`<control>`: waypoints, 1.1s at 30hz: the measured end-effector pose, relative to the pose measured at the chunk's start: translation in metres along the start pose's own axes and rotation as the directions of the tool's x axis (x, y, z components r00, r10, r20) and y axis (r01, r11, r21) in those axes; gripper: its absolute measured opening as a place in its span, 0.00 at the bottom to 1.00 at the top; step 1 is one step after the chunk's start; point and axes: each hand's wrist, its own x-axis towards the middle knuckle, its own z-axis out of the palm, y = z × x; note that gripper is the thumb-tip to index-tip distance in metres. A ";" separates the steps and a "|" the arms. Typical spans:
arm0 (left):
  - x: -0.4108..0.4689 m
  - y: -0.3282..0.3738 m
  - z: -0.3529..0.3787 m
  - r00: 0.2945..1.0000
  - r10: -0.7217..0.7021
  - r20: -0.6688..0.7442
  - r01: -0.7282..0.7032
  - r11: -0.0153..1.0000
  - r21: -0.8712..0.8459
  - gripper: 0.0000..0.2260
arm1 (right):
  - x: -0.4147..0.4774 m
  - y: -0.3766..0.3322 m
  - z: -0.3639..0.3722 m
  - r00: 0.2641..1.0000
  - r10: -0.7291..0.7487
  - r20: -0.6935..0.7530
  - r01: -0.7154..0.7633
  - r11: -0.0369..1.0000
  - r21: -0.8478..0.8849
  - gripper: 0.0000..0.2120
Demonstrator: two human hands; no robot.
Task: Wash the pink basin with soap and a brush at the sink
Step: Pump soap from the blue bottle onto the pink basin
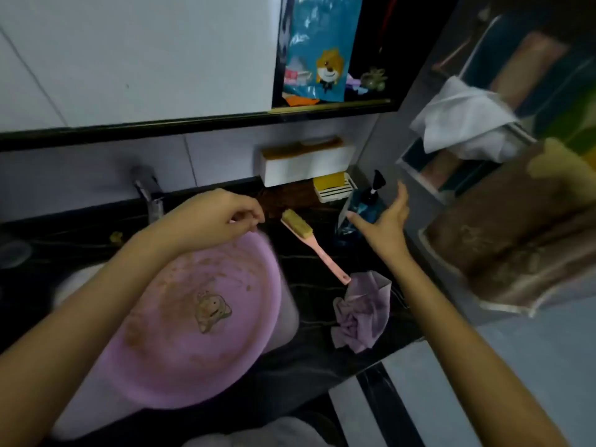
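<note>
The pink basin (193, 321), smeared with brown dirt and printed with a small cartoon figure, rests tilted in the white sink (287, 321). My left hand (213, 217) grips its far rim, fingers curled. A pink-handled brush (309, 240) with pale bristles lies on the dark counter to the right of the basin. Further right stands a blue soap pump bottle (364, 204) with a black pump. My right hand (383, 217) is spread open just in front of the bottle, holding nothing.
A chrome tap (150, 195) rises behind the basin. A crumpled lilac cloth (361, 311) lies on the black counter (316, 279) near its front edge. A yellow soap bar in a white dish (332, 185) and a white box sit at the wall. Towels hang at right.
</note>
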 end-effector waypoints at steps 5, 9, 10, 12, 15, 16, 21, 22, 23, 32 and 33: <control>0.016 -0.006 0.009 0.999 -0.035 -0.001 0.035 0.998 -0.055 0.08 | 0.024 0.018 0.033 0.991 -0.097 -0.094 0.097 0.995 -0.001 0.53; 0.016 -0.017 0.015 0.999 -0.033 -0.034 0.030 0.996 -0.081 0.08 | 0.038 0.031 0.043 0.977 -0.140 -0.159 0.118 0.983 -0.139 0.49; 0.013 -0.021 0.017 0.998 -0.036 -0.046 0.032 0.996 -0.079 0.08 | 0.040 0.033 0.043 0.979 -0.136 -0.155 0.112 0.982 -0.155 0.48; 0.006 -0.030 0.020 0.996 -0.068 -0.056 0.063 0.994 -0.086 0.08 | 0.044 0.035 0.037 0.982 -0.134 -0.134 0.109 0.978 -0.179 0.48; -0.003 -0.040 0.021 0.989 -0.134 -0.062 0.124 0.983 -0.138 0.08 | 0.041 0.026 0.025 0.972 -0.230 -0.054 0.210 0.945 -0.250 0.44; -0.008 -0.043 0.022 0.986 -0.155 -0.054 0.145 0.976 -0.166 0.08 | 0.035 0.017 0.023 0.960 -0.280 -0.006 0.268 0.926 -0.268 0.43; -0.031 -0.056 0.035 0.975 -0.219 -0.038 0.207 0.958 -0.201 0.08 | -0.009 -0.035 0.022 0.926 -0.317 0.205 0.345 0.931 -0.120 0.41; -0.040 -0.060 0.039 0.966 -0.252 -0.049 0.238 0.950 -0.202 0.08 | -0.019 -0.043 0.024 0.917 -0.290 0.274 0.325 0.942 -0.089 0.41; -0.048 -0.065 0.043 0.959 -0.277 -0.066 0.258 0.944 -0.206 0.08 | -0.030 -0.050 0.028 0.897 -0.264 0.354 0.308 0.948 -0.074 0.41; -0.165 -0.119 0.105 0.671 -0.697 -0.252 0.580 0.706 -0.406 0.12 | -0.120 -0.064 0.072 0.649 -0.051 0.759 0.257 0.954 -0.156 0.38; -0.177 -0.123 0.113 0.639 -0.719 -0.275 0.606 0.690 -0.396 0.15 | -0.128 -0.062 0.075 0.633 -0.039 0.773 0.247 0.957 -0.154 0.38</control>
